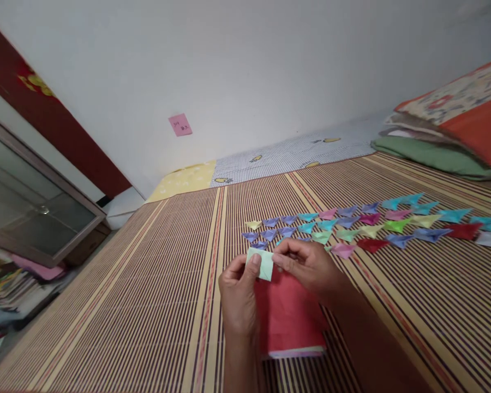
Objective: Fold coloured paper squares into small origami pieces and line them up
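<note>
A small, pale green folded square of paper (pixel 265 266) is held up between my two hands. My left hand (pixel 241 289) pinches its left side, with the thumb lying across the front. At its right edge, my right hand (pixel 305 265) has thumb and fingertips pressed together on the paper. Beneath both hands lies a stack of paper with a red sheet (pixel 290 316) on top; lighter sheets show at its near edge. Several folded paper pieces (pixel 372 245) in blue, green, pink, red and yellow stand in rows beyond my right hand.
The striped mat (pixel 155 295) spreads under everything. On the right are stacked bedding and a green cushion (pixel 433 155). Against the wall runs a checked cloth (pixel 270 161), and a pink note (pixel 180 125) is stuck above. A glass-fronted cabinet (pixel 36 191) stands at left.
</note>
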Available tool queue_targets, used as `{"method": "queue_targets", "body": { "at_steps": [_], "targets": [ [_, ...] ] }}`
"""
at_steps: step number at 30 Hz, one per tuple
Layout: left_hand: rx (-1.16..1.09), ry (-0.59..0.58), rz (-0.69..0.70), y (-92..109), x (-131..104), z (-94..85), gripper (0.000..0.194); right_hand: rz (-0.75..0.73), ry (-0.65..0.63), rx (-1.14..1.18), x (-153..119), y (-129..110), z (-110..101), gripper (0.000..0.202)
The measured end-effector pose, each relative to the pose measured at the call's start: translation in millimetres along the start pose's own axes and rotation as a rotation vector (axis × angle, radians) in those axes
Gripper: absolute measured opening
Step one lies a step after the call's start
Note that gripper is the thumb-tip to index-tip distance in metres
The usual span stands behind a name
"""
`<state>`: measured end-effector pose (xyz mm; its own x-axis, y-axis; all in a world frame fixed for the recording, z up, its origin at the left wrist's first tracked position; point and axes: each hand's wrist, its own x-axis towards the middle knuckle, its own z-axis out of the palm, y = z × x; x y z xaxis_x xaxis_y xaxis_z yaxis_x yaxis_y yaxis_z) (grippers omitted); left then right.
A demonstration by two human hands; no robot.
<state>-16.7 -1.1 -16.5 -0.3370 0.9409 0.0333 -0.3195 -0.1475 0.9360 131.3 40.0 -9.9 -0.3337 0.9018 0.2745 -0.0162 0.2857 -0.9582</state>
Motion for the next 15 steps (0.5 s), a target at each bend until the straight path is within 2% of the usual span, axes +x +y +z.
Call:
{"method": "queue_targets", "body": {
  "at_steps": [4,9,12,15],
  "targets": [
    [0.064,0.001,0.064,5.3,-2.7,4.7,0.022,-0.031,0.032,-0.027,0.0,-2.1,4.2,0.021],
    [0.048,-0.053,0.036,11.5,-4.8,7.3,0.032,-0.149,0.079,-0.174,-1.7,-7.4,5.1,0.021],
    [0.037,-0.067,0.033,8.2,-3.6,6.3,0.032,-0.107,0.072,-0.148,-3.8,-5.8,6.8,0.021],
    [0.078,-0.042,0.098,3.3,-2.2,6.6,0.031,-0.025,0.036,-0.109,-4.6,-2.1,7.8,0.027]
  ]
}}
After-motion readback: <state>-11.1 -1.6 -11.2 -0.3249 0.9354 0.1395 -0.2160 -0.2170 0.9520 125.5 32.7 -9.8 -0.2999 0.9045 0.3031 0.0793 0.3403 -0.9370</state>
